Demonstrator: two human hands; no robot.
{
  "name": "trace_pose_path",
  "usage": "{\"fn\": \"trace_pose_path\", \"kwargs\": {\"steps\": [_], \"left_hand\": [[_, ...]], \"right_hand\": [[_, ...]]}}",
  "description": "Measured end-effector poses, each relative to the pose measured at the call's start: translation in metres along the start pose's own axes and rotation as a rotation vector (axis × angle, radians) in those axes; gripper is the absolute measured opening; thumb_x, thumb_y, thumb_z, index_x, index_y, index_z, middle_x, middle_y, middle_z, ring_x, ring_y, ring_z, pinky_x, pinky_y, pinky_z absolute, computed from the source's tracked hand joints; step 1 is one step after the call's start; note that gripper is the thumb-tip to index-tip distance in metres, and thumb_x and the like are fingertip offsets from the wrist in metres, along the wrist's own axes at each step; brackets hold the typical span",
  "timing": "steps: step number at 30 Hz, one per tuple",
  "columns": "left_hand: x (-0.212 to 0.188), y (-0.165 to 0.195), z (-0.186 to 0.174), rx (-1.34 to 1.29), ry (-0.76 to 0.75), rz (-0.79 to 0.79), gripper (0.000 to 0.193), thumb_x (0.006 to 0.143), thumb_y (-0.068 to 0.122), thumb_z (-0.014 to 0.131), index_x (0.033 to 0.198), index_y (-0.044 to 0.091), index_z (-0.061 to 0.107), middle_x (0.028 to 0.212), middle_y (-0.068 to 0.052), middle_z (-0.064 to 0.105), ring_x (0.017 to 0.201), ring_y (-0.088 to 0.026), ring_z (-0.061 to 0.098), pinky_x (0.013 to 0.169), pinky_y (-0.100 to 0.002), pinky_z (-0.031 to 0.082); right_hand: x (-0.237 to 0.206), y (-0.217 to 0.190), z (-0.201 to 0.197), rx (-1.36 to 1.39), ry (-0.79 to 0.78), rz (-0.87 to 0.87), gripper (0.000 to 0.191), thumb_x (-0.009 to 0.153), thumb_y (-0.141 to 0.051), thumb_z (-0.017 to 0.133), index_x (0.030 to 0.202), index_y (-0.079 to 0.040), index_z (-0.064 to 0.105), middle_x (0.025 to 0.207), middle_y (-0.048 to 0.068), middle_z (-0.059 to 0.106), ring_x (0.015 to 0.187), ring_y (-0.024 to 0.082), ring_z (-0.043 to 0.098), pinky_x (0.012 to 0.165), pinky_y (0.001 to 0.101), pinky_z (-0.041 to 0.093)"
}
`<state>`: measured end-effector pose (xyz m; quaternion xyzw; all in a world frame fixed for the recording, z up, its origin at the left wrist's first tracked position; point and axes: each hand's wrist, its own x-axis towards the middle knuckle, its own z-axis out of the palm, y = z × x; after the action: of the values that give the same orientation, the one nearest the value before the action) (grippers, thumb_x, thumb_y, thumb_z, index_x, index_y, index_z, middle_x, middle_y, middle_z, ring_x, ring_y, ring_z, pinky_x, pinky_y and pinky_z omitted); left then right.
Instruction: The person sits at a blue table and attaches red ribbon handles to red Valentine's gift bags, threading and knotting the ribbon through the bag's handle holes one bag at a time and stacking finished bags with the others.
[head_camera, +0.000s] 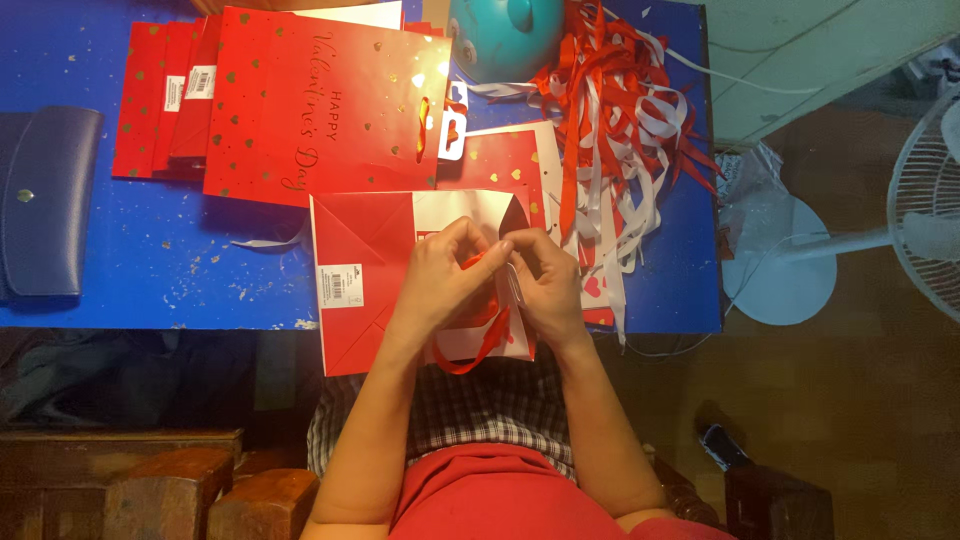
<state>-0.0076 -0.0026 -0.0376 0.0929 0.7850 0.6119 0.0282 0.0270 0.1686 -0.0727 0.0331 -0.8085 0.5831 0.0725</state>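
A flat red paper gift bag (362, 262) lies at the blue table's front edge, its bottom fold and barcode label up. My left hand (447, 272) and my right hand (546, 283) meet over the bag's open white end, both pinching a red ribbon (480, 345). The ribbon loops down below the hands, past the table edge. The fingertips touch each other, hiding how the ribbon passes through the bag.
More red gift bags (300, 100) with gold hearts are stacked at the back of the blue table (120, 260). A tangle of red and white ribbons (620, 130) lies right. A teal round object (505, 35), dark blue case (45, 200) and white fan (925, 215) surround.
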Motion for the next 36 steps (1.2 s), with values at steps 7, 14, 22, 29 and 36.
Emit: {"fn": "trace_pose_path", "kwargs": {"steps": [7, 14, 22, 29, 36], "left_hand": [[-0.001, 0.003, 0.000, -0.019, -0.044, -0.158, 0.038, 0.088, 0.040, 0.074, 0.078, 0.005, 0.063, 0.058, -0.006, 0.062, 0.049, -0.011, 0.054, 0.049, -0.031, 0.041], [-0.001, 0.003, -0.001, -0.009, -0.020, -0.052, 0.038, 0.090, 0.039, 0.073, 0.078, 0.006, 0.061, 0.062, -0.002, 0.062, 0.051, -0.009, 0.051, 0.050, -0.029, 0.042], [-0.002, 0.006, -0.002, -0.017, -0.041, -0.117, 0.036, 0.090, 0.038, 0.073, 0.077, 0.007, 0.061, 0.058, -0.001, 0.062, 0.047, -0.007, 0.053, 0.047, -0.028, 0.041], [-0.004, 0.004, -0.001, -0.024, -0.028, -0.066, 0.035, 0.092, 0.036, 0.073, 0.079, 0.006, 0.061, 0.061, -0.003, 0.061, 0.051, -0.008, 0.053, 0.050, -0.028, 0.043], [-0.003, 0.002, 0.001, -0.035, -0.044, -0.093, 0.035, 0.091, 0.036, 0.073, 0.078, 0.006, 0.062, 0.061, -0.002, 0.065, 0.054, -0.008, 0.061, 0.053, -0.027, 0.048]], "right_hand": [[-0.002, 0.013, 0.000, 0.637, 0.140, 0.041, 0.009, 0.115, -0.009, 0.059, 0.123, -0.005, 0.060, 0.092, 0.002, 0.065, 0.067, 0.006, 0.057, 0.070, 0.0284, 0.058], [-0.006, 0.006, 0.003, -0.077, 0.048, -0.187, 0.021, 0.106, -0.003, 0.066, 0.127, -0.006, 0.067, 0.097, 0.004, 0.074, 0.084, 0.009, 0.067, 0.072, 0.0253, 0.054], [-0.002, 0.005, -0.001, 0.550, 0.221, 0.049, 0.016, 0.111, -0.006, 0.062, 0.127, -0.006, 0.062, 0.092, 0.004, 0.071, 0.062, 0.005, 0.056, 0.055, 0.0207, 0.044], [-0.009, 0.007, 0.004, -0.101, 0.065, -0.205, 0.018, 0.107, -0.003, 0.066, 0.125, -0.008, 0.065, 0.101, 0.012, 0.076, 0.092, 0.017, 0.072, 0.082, 0.0266, 0.057], [0.002, 0.015, -0.004, 0.620, 0.255, 0.120, 0.016, 0.114, -0.017, 0.056, 0.124, -0.006, 0.054, 0.085, 0.008, 0.070, 0.058, 0.006, 0.057, 0.058, 0.0271, 0.056]]}}
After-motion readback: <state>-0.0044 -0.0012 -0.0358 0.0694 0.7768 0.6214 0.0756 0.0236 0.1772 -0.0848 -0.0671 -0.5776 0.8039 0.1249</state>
